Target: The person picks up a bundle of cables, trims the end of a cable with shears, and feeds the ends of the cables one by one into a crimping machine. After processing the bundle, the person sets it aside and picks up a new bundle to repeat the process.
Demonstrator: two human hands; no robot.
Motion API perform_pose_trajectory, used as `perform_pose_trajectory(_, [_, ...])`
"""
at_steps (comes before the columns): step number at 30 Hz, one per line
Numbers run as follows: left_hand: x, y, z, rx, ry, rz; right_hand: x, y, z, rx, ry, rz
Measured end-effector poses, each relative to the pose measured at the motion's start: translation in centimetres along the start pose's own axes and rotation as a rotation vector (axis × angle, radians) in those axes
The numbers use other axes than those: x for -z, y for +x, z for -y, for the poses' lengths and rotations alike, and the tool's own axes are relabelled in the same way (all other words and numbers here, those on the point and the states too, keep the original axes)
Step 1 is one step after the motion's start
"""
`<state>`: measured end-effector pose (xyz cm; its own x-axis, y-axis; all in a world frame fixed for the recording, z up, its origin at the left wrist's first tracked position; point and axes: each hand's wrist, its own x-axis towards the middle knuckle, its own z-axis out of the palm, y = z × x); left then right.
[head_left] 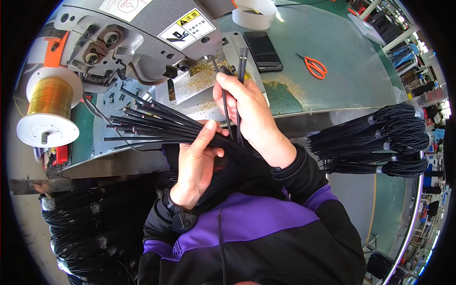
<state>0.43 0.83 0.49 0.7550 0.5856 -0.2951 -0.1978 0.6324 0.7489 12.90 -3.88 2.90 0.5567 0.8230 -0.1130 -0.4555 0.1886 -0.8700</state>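
A fanned bundle of black cables [159,124] lies across my left hand [195,164], gripped between thumb and fingers, its cut ends spread to the left. My right hand [254,109] is closed on a few black cable ends [242,64], thumb and forefinger pinched together. Two of these ends point upward past the fingers. Another cable tip held there reaches up to the working point of a grey bench machine [147,35]. Below the machine's head is a metal plate [192,90] scattered with brass-coloured bits. My fingers partly hide where the cable meets the machine.
A spool of brass-coloured wire [52,97] stands left. On the green table [327,52] are a black phone [262,51], orange-handled snips [315,68] and a white tape roll [254,14]. Coiled cable bundles hang right [384,137] and lower left [85,228].
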Motion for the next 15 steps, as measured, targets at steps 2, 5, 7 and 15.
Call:
perform_pose_trajectory(2, [0.1,0.1,-0.3,-0.050,-0.047,0.005,-0.2,0.9,-0.1,0.001,0.005,-0.032])
perform_pose_trajectory(5, [-0.1,0.3,-0.6,-0.052,-0.038,-0.007,-0.6,1.6,-0.3,-0.003,0.011,-0.085])
perform_pose_trajectory(7, [-0.1,0.5,-0.5,-0.051,-0.035,-0.011,-0.6,1.5,-0.2,0.042,-0.047,-0.069])
perform_pose_trajectory(15, [-0.3,0.6,0.2,0.037,0.070,0.076,0.3,-0.3,-0.8,0.162,-0.252,0.037])
